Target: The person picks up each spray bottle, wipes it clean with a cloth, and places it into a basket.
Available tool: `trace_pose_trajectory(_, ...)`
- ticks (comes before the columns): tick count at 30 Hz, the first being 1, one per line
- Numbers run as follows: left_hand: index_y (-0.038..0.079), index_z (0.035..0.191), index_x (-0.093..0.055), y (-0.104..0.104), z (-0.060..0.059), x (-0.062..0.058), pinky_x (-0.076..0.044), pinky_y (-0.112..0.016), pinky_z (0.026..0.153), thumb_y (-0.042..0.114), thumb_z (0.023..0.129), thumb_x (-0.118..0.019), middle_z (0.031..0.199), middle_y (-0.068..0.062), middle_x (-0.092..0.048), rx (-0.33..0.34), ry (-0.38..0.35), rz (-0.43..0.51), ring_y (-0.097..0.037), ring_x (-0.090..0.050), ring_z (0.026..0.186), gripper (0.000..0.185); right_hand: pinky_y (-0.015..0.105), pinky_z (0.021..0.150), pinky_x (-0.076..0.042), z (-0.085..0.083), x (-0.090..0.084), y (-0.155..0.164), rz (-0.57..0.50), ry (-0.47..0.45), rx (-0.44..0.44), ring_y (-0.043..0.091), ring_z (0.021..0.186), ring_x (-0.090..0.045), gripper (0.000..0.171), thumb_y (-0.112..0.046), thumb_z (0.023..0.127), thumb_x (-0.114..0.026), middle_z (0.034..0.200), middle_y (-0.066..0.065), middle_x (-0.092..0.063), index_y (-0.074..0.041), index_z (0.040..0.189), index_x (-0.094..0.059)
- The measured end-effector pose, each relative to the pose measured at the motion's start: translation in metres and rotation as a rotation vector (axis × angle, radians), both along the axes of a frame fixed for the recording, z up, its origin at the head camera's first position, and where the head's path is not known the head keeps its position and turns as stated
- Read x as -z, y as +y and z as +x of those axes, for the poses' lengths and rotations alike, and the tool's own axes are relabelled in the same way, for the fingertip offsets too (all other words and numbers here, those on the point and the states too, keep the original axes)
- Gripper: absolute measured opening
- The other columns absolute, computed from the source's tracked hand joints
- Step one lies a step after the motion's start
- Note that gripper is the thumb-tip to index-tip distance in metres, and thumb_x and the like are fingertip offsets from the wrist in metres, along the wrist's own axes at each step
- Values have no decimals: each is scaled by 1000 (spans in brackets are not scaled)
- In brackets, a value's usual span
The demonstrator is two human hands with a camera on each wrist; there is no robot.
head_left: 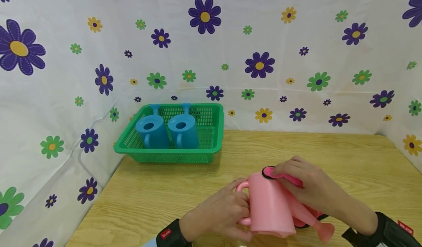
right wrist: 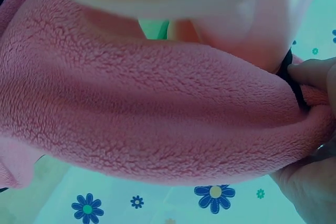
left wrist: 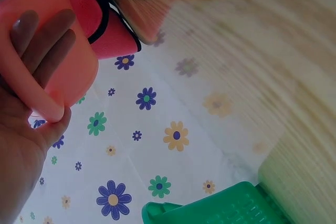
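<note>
Hands meet at the near desk edge: the left hand (head_left: 219, 212) curls through the handle of a pink watering can (head_left: 270, 206), tilted with spout toward the viewer, while the right hand (head_left: 308, 186) presses a pink fleece cloth (head_left: 290, 181) against it. Bare desk (head_left: 296, 148) lies beyond. At the far left corner, a green basket (head_left: 211, 144) holds two blue watering cans (head_left: 168, 130).
</note>
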State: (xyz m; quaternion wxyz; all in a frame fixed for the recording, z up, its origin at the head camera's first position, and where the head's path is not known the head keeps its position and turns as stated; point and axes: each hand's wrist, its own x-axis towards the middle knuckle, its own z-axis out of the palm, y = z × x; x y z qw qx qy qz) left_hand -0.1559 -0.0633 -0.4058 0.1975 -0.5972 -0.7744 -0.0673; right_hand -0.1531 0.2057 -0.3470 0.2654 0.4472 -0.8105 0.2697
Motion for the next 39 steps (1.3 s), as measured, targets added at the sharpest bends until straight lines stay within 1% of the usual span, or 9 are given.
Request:
trace_pose_trajectory(5, 25, 58, -54, 1, 0, 0, -37, -41, 119, 47, 75, -78, 67, 18, -58, 7, -8, -1, 5, -58, 80, 36, 10, 84, -52, -2, 0, 2, 3, 11, 28, 6, 93, -63, 36, -43, 104, -48, 102, -10, -72, -17, 103, -73)
trace_pose_trajectory(11, 27, 59, -55, 0, 0, -1, -39, -41, 118, 49, 76, -77, 68, 19, -56, -3, 18, -16, 6, -58, 80, 36, 10, 84, -52, -3, 2, 5, -5, -4, 39, 4, 94, -64, 37, -44, 104, -49, 102, -10, -72, -17, 102, -73)
trace_pose_trajectory(15, 26, 58, -52, 0, 0, 0, -38, -40, 118, 47, 76, -76, 66, 19, -52, -6, -3, 0, 6, -57, 79, 37, 10, 82, -52, -2, 1, 6, -6, -22, 31, 3, 93, -63, 33, -44, 103, -51, 102, -12, -71, -19, 103, -73)
trace_pose_trajectory(23, 26, 60, -44, -4, -5, 3, -39, -41, 118, 44, 75, -77, 65, 19, -48, -34, -11, 34, 5, -53, 77, 41, 11, 74, -51, 6, -1, 7, -6, -102, -74, 0, 87, -58, 22, -39, 102, -57, 98, -16, -65, -24, 102, -72)
trace_pose_trajectory(25, 26, 61, -44, -6, -7, 2, -39, -42, 118, 45, 76, -78, 66, 18, -48, -50, -17, 27, 4, -53, 76, 41, 10, 74, -51, 9, -1, 8, 5, -142, -94, 0, 88, -56, 7, -27, 97, -71, 97, -14, -63, -25, 104, -72)
trace_pose_trajectory(28, 26, 61, -44, -8, -9, 2, -39, -43, 118, 45, 78, -77, 65, 18, -47, -70, -31, 14, 3, -50, 75, 42, 8, 72, -48, 15, -1, 7, 36, -154, -101, -2, 87, -53, 31, -7, 83, -83, 95, -13, -59, -27, 103, -71)
trace_pose_trajectory(30, 26, 61, -44, -8, -10, 2, -40, -43, 116, 45, 78, -77, 65, 18, -45, -78, -46, 19, 3, -47, 73, 42, 6, 72, -46, 18, -1, 8, 64, -155, -105, -2, 88, -52, 47, 4, 72, -85, 94, -12, -60, -28, 103, -71)
trace_pose_trajectory(36, 26, 62, -49, -9, -11, 5, -40, -47, 106, 42, 76, -78, 64, 18, -43, -102, -59, 53, 3, -43, 72, 36, 5, 83, -42, 28, -6, 6, 166, -140, -122, -2, 89, -52, 47, 3, 73, -82, 96, -20, -65, -31, 102, -69)
trace_pose_trajectory(39, 26, 61, -50, -9, -11, 6, -37, -49, 102, 42, 74, -79, 64, 18, -43, -123, -55, 70, 3, -42, 72, 35, 7, 94, -39, 32, -8, 5, 216, -147, -135, -4, 91, -52, 38, -4, 81, -81, 98, -24, -66, -33, 103, -68)
